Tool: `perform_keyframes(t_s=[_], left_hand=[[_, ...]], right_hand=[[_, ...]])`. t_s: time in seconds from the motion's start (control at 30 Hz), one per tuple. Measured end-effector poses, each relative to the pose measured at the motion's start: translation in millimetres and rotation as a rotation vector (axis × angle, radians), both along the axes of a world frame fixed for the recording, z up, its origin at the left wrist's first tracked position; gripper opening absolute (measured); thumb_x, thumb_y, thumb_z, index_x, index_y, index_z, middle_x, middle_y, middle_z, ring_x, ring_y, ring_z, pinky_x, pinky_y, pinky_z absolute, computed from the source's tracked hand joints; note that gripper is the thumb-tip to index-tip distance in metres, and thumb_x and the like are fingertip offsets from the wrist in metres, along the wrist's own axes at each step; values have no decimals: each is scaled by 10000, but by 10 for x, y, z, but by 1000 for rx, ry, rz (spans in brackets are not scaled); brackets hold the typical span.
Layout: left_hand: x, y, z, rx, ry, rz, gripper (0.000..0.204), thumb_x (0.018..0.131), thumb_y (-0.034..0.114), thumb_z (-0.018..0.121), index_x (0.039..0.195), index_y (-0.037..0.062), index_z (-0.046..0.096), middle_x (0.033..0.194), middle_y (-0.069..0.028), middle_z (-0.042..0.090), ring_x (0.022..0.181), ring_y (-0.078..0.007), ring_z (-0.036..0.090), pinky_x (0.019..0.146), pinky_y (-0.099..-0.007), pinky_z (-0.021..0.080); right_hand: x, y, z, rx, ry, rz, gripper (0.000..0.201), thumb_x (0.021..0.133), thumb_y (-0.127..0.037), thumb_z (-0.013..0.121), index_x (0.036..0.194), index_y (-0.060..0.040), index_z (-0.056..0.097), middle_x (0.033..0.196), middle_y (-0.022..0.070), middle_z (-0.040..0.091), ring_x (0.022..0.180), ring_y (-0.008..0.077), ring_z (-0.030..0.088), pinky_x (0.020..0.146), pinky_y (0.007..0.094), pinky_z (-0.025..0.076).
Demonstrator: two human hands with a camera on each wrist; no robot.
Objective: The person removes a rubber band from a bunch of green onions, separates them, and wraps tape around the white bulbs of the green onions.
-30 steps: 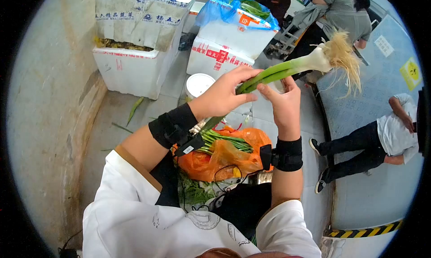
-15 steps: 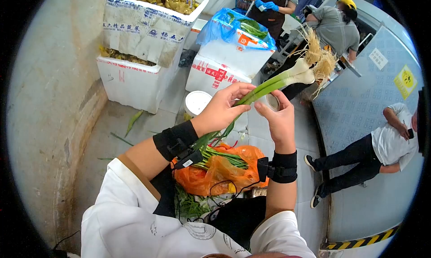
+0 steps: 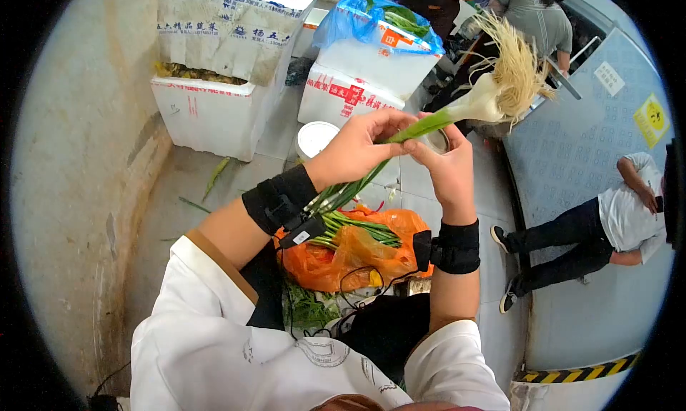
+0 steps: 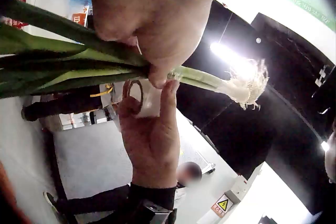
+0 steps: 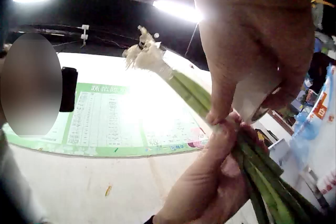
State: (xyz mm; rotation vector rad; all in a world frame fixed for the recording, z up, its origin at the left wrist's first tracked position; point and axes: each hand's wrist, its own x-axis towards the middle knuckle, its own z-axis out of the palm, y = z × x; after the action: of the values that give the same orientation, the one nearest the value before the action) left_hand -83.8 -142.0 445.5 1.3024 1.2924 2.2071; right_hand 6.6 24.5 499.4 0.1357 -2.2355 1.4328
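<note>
in the head view the left hand (image 3: 354, 151) grips the spring onions (image 3: 427, 126), roots to the far right, above an orange bag (image 3: 314, 269); the right hand (image 3: 451, 171) holds a tape roll (image 3: 444, 139) just beside them. in the left wrist view, both hands' fingertips meet at the stalks (image 4: 195, 78). the right wrist view suggests taping, next calling for a steady left grip as the tape roll goes round.

The scallion stalks (image 3: 427, 127) look smooth, the orange bag (image 3: 354, 248) glossy plastic.

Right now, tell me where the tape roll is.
In the head view, the tape roll is right of centre, in the person's right grip, just below the green stalks of the scallions.
</note>
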Motion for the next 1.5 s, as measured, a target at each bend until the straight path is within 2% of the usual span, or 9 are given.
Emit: perform_keyframes(t_s=[0.13,0.4,0.5,0.6,0.67,0.97,1.07,1.17,1.5], left_hand=[[-100,-30,-38,22,-40,-120,361,943,45,699,1279,9,572,1166,-37,651,1080,-130,619,968,-301,495],[-32,-63,24,-175,44,-30,354,990,74,634,1330,-3,571,1196,-46,646,1102,-139,608,982,-317,485],[-20,-28,9,-110,45,35,400,1016,89,592,1396,-6,509,1249,-64,638,1127,-134,602,989,-301,480],[23,0,-5,8,4,-3,396,1034,89,548,1412,-9,483,1126,-51,644,1044,-117,611,905,-282,500],[1,5,-22,-48,51,49,426,1045,86,520,1457,1,453,1284,-81,627,1124,-118,599,982,-285,484],[-52,18,-81,-75,129,85,352,1039,60,515,1378,-20,560,1290,-84,575,1181,-156,576,1031,-304,461],[71,37,-51,37,44,-42,488,1002,43,579,1477,9,473,1342,-90,572,1233,-171,557,1087,-330,435],[23,23,-100,-46,162,41,526,981,30,607,1485,11,459,1354,-90,579,1241,-172,557,1082,-332,444],[-70,49,-75,-11,-38,-64,495,990,4,561,1466,-2,424,1350,-92,586,1244,-168,562,1080,-339,449]], right_hand=[[8,9,33,-103,14,13,511,746,-35,854,1212,29,654,1120,61,691,1043,127,626,939,282,493],[-20,-41,9,-125,58,-44,499,744,-71,867,1182,40,655,1094,75,694,996,127,637,879,270,514],[-56,-37,-29,-87,65,-84,501,738,-80,875,1174,37,659,1087,72,695,985,124,636,872,269,514],[-75,-27,-18,-25,81,-85,492,735,-83,880,1166,30,670,1084,71,695,978,120,632,868,264,511],[-55,-15,0,-1,93,-70,483,734,-82,881,1158,27,678,1083,70,694,976,118,630,867,262,510],[-82,25,-75,5,61,-58,457,721,-84,887,1125,24,701,1019,56,707,944,116,630,852,276,507],[-97,23,-112,3,118,-116,430,724,-102,884,1094,26,705,1011,60,709,921,117,632,836,280,509],[-89,22,-115,-25,64,-120,417,728,-119,880,1075,29,702,1010,61,709,917,117,631,831,278,509],[-42,85,-43,-122,-2,-50,470,730,-67,880,1140,52,685,1059,82,708,950,131,652,844,271,528]])
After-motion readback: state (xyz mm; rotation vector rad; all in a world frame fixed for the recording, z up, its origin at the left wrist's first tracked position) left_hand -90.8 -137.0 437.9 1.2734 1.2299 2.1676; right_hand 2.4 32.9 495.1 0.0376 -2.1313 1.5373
